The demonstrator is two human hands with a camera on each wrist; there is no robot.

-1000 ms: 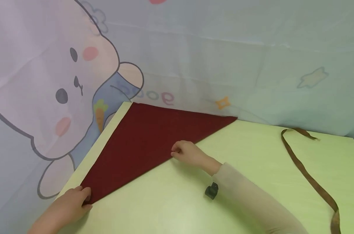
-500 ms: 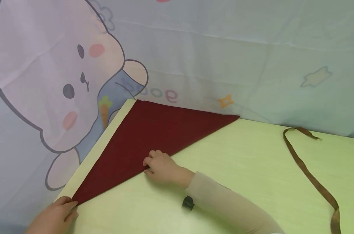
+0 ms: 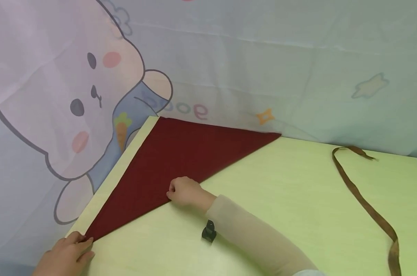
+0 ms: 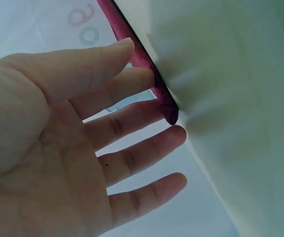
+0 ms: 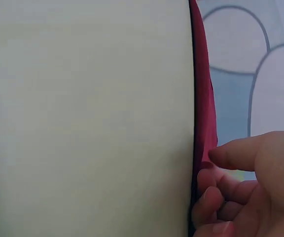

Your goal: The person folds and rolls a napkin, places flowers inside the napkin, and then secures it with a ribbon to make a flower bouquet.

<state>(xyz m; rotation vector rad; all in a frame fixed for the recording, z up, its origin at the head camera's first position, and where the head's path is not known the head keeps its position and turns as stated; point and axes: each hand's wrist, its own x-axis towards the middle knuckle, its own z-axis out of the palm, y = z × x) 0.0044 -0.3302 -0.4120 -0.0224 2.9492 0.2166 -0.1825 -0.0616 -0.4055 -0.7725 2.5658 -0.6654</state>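
A dark red cloth (image 3: pixel 181 149), folded into a flat triangle, lies on the pale yellow-green table (image 3: pixel 281 191). My left hand (image 3: pixel 65 255) rests at its near left corner. In the left wrist view, the fingers (image 4: pixel 137 153) stretch out straight with gaps between them, and the foremost ones touch the red corner (image 4: pixel 169 109). Over the middle of the long folded edge sits my right hand (image 3: pixel 185 191). In the right wrist view its fingers (image 5: pixel 210 200) are curled against the red edge (image 5: pixel 205 113). The thumb stands slightly apart from them.
A long brown ribbon (image 3: pixel 362 201) curves along the right side of the table. A small black device (image 3: pixel 209 232) sits beside the right sleeve (image 3: pixel 256 237). Behind the table hangs a printed cartoon curtain (image 3: pixel 229 69).
My right hand has slid left and nearer along the folded edge, then stayed about there, its fingers curling more. My left hand has shifted slightly outward at the corner.
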